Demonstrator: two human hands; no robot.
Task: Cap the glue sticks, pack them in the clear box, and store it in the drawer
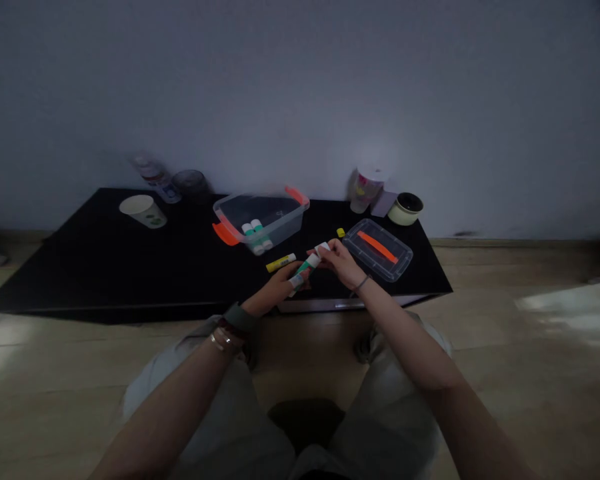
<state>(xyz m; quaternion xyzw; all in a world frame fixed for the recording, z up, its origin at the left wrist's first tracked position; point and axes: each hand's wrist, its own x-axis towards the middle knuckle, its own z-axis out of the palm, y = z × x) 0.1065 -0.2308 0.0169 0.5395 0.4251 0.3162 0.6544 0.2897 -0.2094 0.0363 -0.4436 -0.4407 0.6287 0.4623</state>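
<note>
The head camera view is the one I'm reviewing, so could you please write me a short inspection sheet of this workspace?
surface: low black table
job's things: green-and-white stick; clear tub with orange handles, holding similar sticks; yellow stick; clear box with an orange strip
grippers: left hand holds the stick's lower part; right hand holds its white upper end
clutter: paper cup, cream pot
cables: nothing seen
surroundings: grey wall, wooden floor
</note>
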